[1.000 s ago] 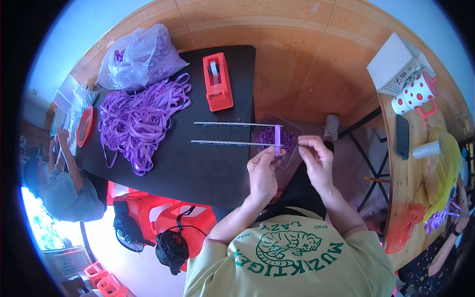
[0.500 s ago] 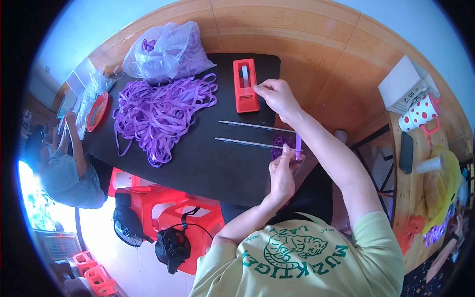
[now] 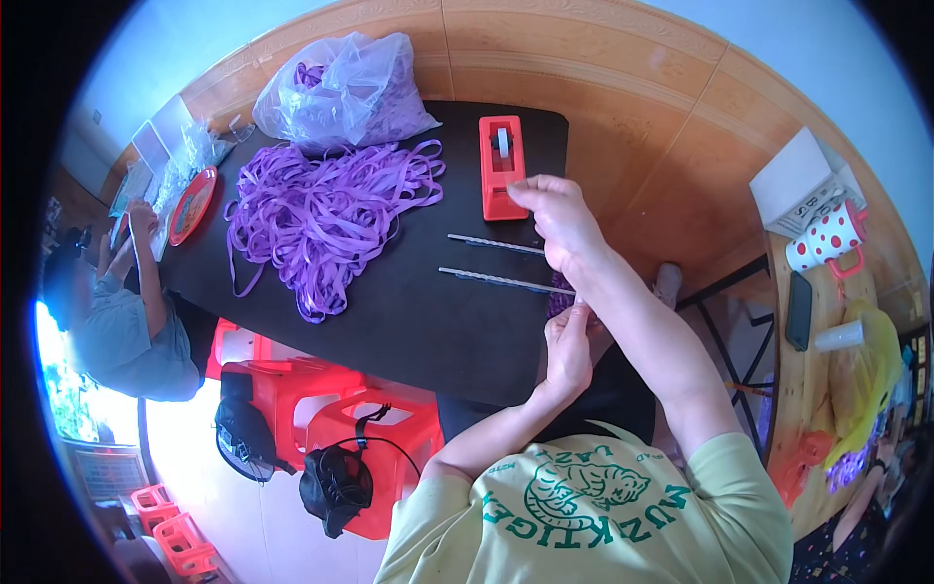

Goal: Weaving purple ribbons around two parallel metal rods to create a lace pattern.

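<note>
My right hand [image 3: 559,222] is closed in a pinch at the near right corner of a red tape dispenser [image 3: 502,200]; whether tape is between the fingertips is too small to see. Two thin twisted metal rods [image 3: 496,278] lie roughly side by side on the black table, their right ends running toward my hands. At the nearer rod's end, my left hand [image 3: 568,352] is closed, fingertips pressed together. The purple ribbon it held across the rods a moment earlier is now hidden behind my right forearm. A dark purple bundle [image 3: 560,297] shows behind the rods' ends.
A heap of purple ribbon [image 3: 321,219] covers the black table's [image 3: 418,331] left half, below a clear plastic bag [image 3: 345,97] of more ribbon. A red plate [image 3: 194,206] lies far left, near a person [image 3: 146,331]. Red stools [image 3: 379,428] stand below; a wooden table [image 3: 798,409] is at right.
My right hand has slid toward me along the dispenser to its near corner, and its forearm now covers the purple ribbon. The whole view has shifted slightly.
</note>
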A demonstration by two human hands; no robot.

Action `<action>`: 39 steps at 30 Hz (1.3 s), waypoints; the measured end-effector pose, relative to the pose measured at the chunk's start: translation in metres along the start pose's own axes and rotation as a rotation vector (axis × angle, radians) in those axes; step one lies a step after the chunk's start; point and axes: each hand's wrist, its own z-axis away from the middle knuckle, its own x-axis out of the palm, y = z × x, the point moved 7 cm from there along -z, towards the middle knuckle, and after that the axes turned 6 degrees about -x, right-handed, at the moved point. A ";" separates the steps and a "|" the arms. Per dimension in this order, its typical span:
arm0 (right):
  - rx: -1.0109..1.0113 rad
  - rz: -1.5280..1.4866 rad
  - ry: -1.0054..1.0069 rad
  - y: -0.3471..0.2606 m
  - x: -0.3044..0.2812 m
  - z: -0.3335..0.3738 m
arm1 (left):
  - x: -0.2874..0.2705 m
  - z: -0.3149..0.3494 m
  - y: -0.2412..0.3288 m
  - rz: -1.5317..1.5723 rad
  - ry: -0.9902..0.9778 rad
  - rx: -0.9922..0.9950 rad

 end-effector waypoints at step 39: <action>-0.536 0.542 0.056 0.026 -0.032 -0.023 | 0.011 0.000 -0.004 0.057 -0.083 -0.029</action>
